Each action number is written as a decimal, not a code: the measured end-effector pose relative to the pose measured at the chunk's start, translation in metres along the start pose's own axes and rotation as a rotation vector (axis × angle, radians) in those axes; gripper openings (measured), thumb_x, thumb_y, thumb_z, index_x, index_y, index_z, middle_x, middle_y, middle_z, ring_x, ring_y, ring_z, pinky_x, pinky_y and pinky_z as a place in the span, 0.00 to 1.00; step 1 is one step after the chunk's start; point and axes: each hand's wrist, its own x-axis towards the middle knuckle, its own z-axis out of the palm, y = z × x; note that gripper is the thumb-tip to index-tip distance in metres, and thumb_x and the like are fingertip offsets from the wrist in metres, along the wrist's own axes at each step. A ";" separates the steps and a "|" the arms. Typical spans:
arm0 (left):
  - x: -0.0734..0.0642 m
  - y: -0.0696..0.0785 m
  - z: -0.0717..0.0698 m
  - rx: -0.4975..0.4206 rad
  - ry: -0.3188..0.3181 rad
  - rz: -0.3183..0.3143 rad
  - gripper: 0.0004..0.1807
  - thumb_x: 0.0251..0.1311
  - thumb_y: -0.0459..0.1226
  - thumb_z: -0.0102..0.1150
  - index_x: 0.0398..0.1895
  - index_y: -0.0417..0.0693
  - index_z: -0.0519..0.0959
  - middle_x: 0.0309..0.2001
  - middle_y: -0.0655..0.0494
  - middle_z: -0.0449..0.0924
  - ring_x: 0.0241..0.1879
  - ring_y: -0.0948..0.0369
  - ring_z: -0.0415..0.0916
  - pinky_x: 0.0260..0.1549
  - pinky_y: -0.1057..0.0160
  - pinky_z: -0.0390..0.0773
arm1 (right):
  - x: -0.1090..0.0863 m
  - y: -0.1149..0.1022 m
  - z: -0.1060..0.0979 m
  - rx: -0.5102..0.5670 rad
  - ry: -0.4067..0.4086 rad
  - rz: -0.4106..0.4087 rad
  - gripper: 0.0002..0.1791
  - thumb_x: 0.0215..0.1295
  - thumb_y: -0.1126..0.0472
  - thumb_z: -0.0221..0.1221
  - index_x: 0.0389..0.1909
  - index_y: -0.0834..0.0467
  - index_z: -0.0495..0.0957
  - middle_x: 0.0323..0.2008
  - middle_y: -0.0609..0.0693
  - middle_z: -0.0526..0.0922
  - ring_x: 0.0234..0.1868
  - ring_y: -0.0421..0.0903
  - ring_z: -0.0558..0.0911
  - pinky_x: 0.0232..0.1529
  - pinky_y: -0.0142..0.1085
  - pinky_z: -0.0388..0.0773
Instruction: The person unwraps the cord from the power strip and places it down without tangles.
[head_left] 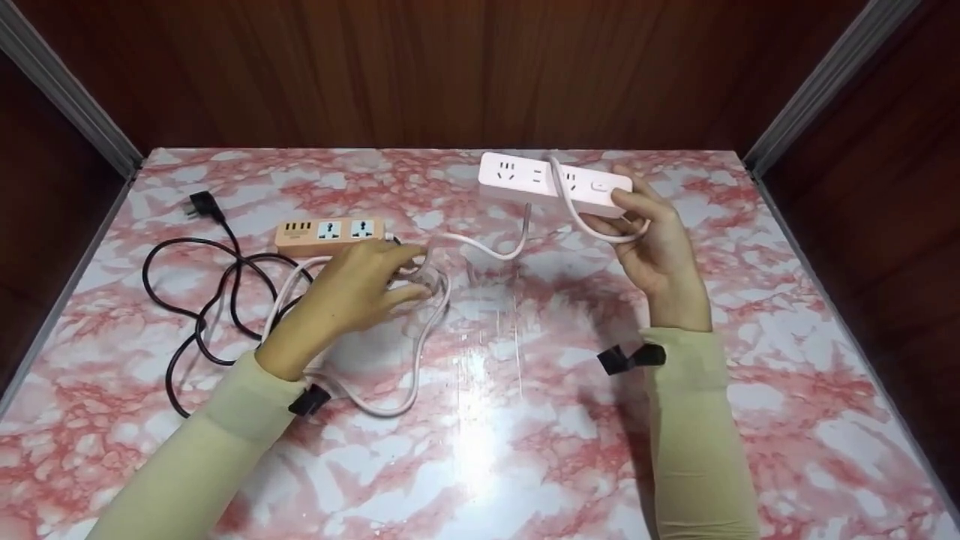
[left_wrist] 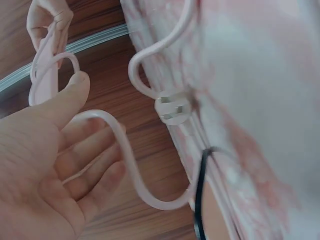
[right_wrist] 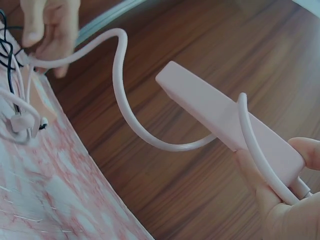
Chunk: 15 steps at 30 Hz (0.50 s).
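In the head view my right hand (head_left: 656, 229) grips a white power strip (head_left: 517, 180) by its switch end, raised off the table. Its white cord (head_left: 566, 199) loops once over the strip's face, then dips toward the left. My left hand (head_left: 360, 285) is over the table, thumb and fingers spread apart beside the cord. The left wrist view shows the cord (left_wrist: 130, 160) passing by the relaxed fingers (left_wrist: 95, 160), not pinched. Nearby is the cord's white plug (left_wrist: 172, 107), partly hidden by my left hand in the head view.
Behind my left hand lies an orange power strip (head_left: 330, 232). Its black cord (head_left: 199, 322) sprawls in loops at the left, ending in a black plug (head_left: 202, 204). More white cord (head_left: 390, 412) curves across the marbled table (head_left: 540, 450). Brown wooden panels (head_left: 450, 75) surround the table.
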 end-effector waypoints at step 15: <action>0.030 0.031 -0.005 0.029 0.220 0.056 0.34 0.65 0.46 0.76 0.72 0.50 0.77 0.66 0.48 0.81 0.66 0.46 0.77 0.68 0.44 0.73 | 0.000 -0.001 0.000 -0.046 0.000 0.003 0.24 0.76 0.73 0.51 0.70 0.62 0.64 0.52 0.61 0.81 0.45 0.53 0.91 0.49 0.45 0.88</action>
